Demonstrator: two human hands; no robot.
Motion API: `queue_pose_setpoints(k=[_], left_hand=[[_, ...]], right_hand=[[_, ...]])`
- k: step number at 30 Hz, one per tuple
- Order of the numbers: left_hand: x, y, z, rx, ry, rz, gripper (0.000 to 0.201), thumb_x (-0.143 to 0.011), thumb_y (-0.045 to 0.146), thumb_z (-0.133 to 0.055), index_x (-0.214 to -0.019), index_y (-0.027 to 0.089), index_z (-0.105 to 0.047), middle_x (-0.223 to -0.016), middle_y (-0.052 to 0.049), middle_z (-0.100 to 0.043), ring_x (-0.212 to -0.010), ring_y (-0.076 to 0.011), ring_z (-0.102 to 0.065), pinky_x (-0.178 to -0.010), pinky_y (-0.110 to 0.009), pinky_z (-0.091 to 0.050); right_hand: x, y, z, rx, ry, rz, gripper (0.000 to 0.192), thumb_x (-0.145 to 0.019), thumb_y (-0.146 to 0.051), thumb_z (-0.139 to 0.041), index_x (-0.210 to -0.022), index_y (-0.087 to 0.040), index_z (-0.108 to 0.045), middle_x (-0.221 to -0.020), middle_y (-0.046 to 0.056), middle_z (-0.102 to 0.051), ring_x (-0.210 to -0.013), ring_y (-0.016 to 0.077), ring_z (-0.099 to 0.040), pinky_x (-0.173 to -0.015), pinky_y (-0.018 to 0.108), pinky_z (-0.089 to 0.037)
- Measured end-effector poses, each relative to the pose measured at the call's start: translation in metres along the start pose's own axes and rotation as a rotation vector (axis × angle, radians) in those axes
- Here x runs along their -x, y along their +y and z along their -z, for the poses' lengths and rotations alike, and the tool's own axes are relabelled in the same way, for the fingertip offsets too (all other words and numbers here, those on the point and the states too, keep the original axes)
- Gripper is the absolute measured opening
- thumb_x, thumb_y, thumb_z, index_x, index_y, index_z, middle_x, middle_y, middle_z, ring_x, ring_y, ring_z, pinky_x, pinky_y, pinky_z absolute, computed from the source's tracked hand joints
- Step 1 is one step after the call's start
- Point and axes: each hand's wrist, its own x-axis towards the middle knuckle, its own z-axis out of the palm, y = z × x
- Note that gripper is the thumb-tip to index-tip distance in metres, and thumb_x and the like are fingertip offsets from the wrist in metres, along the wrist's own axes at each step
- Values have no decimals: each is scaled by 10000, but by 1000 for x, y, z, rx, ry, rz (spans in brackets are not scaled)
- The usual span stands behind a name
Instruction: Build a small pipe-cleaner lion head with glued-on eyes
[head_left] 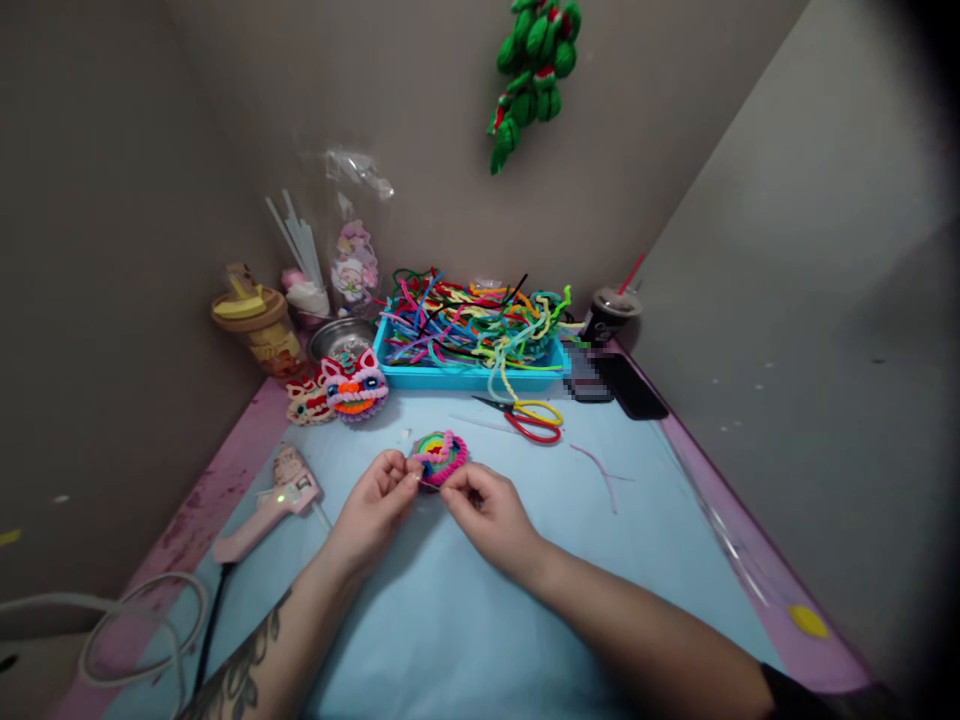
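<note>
The right sleeve (791,692) is black, left forearm (304,610) tattooed.

Nothing is legible: the pale lettering on the dark cup (604,321) is blurred.

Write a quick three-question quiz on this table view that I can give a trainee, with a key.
1. True or false: the fingers of both the left hand and the right hand are close to the colourful round piece.

2. Multiple choice: what colour are the handles of the scissors?
a) both green
b) one yellow, one red
c) both black

3. Fill in the blank: from the person's own viewpoint, the pink glue gun lies to the ____ of the two hands.

Key:
1. True
2. b
3. left
</note>
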Motion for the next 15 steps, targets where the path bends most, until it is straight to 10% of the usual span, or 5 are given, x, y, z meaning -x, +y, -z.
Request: queue_pose_setpoints(k=[15], left_hand=[[0,0,0,-1,-13,-2,355,-719,292,-737,-791,181,-407,-723,67,-473,-453,-2,-275,-406,-150,-190]], right_hand=[[0,-1,-1,-2,9,-8,131,-797,-158,-522,-669,-180,-531,-616,-33,-481,-585,107,-446,-553,215,-347]])
